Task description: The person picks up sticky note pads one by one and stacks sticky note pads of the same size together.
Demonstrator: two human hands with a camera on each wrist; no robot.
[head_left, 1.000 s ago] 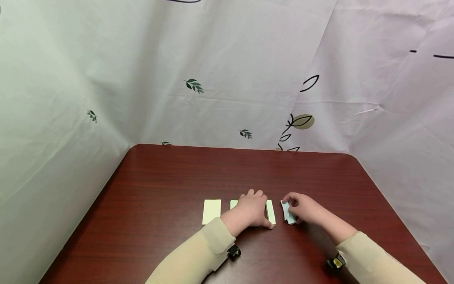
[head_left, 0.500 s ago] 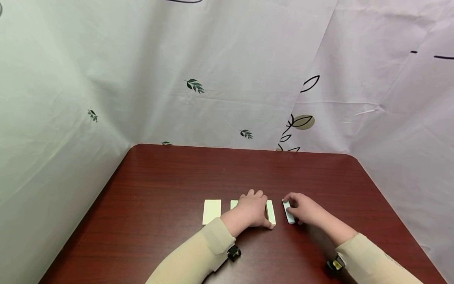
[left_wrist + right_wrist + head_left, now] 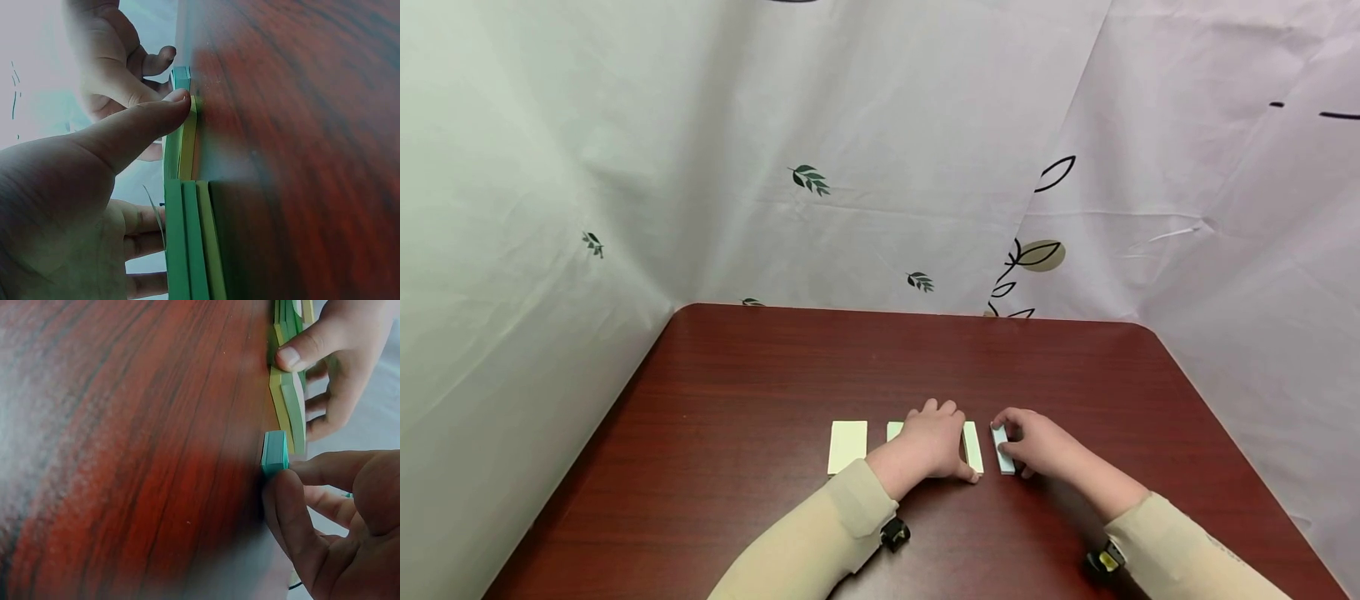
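My right hand (image 3: 1041, 442) pinches a narrow light-blue sticky note pad (image 3: 1002, 452) between thumb and fingers. In the right wrist view, this blue pad (image 3: 275, 452) stands at the table surface with its layered end visible. My left hand (image 3: 931, 446) reaches over pale green sticky notes (image 3: 893, 431), fingers past their far edge. Its thumb (image 3: 178, 100) touches the near end of a narrow pale green pad (image 3: 972, 448), which has a yellow layer beneath. Most of the wider green pad is hidden under the left hand. A small gap separates the blue pad from the narrow green one.
A wider pale yellow sticky note pad (image 3: 847, 447) lies to the left of the left hand. Everything rests on a reddish-brown wooden table (image 3: 737, 375). A white curtain (image 3: 880, 167) with leaf prints surrounds its back and sides.
The blue sticky notes, spread unevenly a second ago, now sit together in one neat pad. My right hand has shifted it slightly left, closer to the green pad. The left hand stays put.
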